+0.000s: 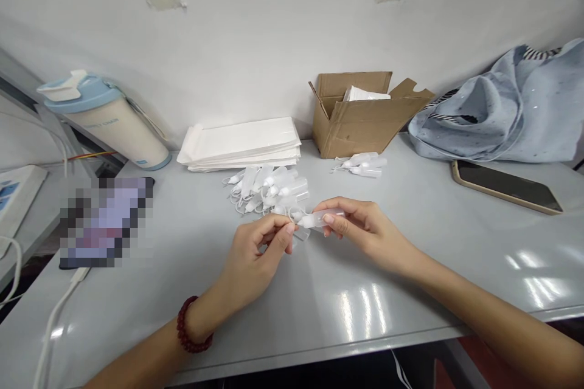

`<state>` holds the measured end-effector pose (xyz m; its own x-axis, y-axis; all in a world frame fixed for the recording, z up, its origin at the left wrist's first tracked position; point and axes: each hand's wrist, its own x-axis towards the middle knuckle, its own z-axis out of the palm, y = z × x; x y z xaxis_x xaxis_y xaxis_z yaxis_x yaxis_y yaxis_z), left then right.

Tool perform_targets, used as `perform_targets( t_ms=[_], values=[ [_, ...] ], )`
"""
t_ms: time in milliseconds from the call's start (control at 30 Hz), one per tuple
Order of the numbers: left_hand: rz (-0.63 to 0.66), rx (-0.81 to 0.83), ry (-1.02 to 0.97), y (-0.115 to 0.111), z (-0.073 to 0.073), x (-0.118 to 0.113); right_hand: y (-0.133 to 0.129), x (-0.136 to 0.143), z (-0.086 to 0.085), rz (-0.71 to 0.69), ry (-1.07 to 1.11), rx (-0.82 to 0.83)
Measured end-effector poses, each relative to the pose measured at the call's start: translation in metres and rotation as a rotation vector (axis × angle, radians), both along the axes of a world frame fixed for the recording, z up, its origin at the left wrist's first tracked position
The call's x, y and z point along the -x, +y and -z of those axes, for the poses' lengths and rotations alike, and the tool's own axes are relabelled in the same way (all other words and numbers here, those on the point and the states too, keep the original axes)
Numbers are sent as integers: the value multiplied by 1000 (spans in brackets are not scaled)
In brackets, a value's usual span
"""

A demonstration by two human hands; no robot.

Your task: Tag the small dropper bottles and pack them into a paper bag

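Observation:
Between thumb and fingers, my right hand (365, 228) grips a small translucent squeeze bottle (317, 219) with a white tip pointing left. My left hand (260, 252), a dark red bead bracelet (187, 325) on its wrist, pinches at the tip end of that bottle, where a thin white cap loop shows. What exactly lies between the left fingertips is too small to make out. Just beyond both hands lies a pile of similar bottles (269, 185) with looped cap strings. A few more bottles (365, 164) rest farther back to the right.
White envelopes (241, 140) are stacked by the wall. An opened cardboard box (360, 127) stands beside them. A tumbler (114, 121) and a blurred phone (109, 219) with a cable are at left. Another phone (506, 185) lies at right before a blue fabric bag (511, 109).

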<state>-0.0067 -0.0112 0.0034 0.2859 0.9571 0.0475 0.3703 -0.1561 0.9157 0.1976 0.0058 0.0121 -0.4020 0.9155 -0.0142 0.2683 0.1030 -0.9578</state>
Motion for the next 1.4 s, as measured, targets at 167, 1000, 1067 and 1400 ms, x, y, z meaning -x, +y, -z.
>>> perform_targets(
  t_ms=[167,1000,1067,1400],
  values=[
    [7,-28,3,-1,0,-1,-1,1,1,5,-25,-1],
    [65,-25,74,2,-3,3,2,-1,4,-43,-49,-84],
    [49,-40,109,4,-6,6,2,-2,4,-26,-71,-89],
    [-228,-29,396,24,-7,27,47,-42,14,400,-368,-561]
  ],
)
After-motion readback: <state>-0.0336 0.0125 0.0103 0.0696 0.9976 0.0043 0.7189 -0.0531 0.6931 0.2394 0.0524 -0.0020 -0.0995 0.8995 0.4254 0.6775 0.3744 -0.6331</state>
